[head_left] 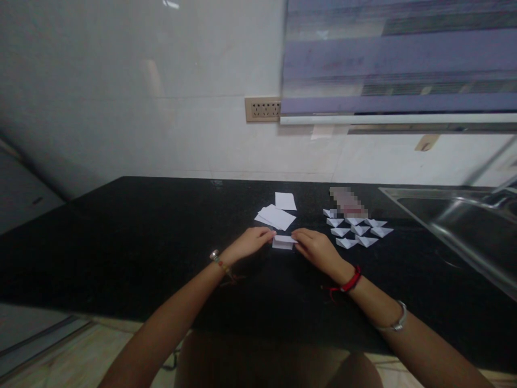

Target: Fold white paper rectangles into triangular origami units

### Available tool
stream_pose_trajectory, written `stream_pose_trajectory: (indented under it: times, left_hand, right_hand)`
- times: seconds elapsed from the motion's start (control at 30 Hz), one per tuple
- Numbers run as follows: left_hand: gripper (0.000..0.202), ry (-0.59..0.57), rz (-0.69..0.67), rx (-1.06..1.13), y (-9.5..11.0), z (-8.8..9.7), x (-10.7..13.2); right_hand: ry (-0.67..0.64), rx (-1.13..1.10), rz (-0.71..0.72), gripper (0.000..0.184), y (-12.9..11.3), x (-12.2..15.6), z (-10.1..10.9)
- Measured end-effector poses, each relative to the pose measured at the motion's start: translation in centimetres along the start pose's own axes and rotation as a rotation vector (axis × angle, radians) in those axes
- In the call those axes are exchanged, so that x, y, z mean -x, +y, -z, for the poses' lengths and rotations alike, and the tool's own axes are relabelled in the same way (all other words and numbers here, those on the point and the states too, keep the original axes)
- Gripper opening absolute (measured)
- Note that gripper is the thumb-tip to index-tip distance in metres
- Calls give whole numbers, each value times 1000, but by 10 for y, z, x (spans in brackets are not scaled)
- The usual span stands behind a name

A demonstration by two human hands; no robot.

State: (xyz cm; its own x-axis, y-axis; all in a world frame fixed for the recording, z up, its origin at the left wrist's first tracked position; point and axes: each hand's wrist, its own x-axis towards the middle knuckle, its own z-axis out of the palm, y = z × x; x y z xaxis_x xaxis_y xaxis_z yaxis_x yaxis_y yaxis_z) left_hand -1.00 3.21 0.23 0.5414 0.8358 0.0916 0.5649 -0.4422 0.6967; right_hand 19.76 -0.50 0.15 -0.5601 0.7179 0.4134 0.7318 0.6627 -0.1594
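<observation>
A small sheet of white paper [283, 243], partly folded with a raised flap along its far side, lies on the black counter in front of me. My left hand [253, 241] pinches its left end between thumb and fingers. At the other end, my right hand [314, 246] grips the paper's right edge, fingers bent over it. Just beyond my hands sits a loose stack of white paper sheets [278, 216], with a single sheet [285, 201] behind it. To the right, several folded paper pieces [358, 230] stand grouped in rows.
A blurred-out flat object [348, 201] lies behind the folded pieces. A metal sink [480, 215] is set into the counter [121, 242] at the right. A tiled wall with a socket panel [265, 110] and a purple blind [396, 59] rises behind.
</observation>
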Motion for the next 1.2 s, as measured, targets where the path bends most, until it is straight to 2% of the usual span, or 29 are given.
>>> stream_pose_trajectory:
  times: [0.13,0.23,0.33,0.47,0.7,0.93,1.2]
  left_hand:
    - [19,-85,122,307,-1,-6,-1]
    - [15,-91,105,351,-3,-6,-2]
    - [12,-17,62,261,-1,-3,0]
    - [10,60,-19,119,6,-2,2]
    - [10,81,-212,-88,21,-7,6]
    - [14,74,-258,-217,27,-9,7]
    - [9,82,-280,-290,26,-16,8]
  right_hand:
    - [-36,9,13,17,-3,1,0]
    - [-17,-108,32,20,-5,-1,0]
    - [-8,-278,21,30,-3,-2,0]
    - [-47,-385,-104,31,-1,-3,-2]
    - [27,-318,-133,14,-10,-5,-1]
    - [46,-331,-123,11,-12,-5,0]
    - [14,-353,-102,12,-16,-4,0]
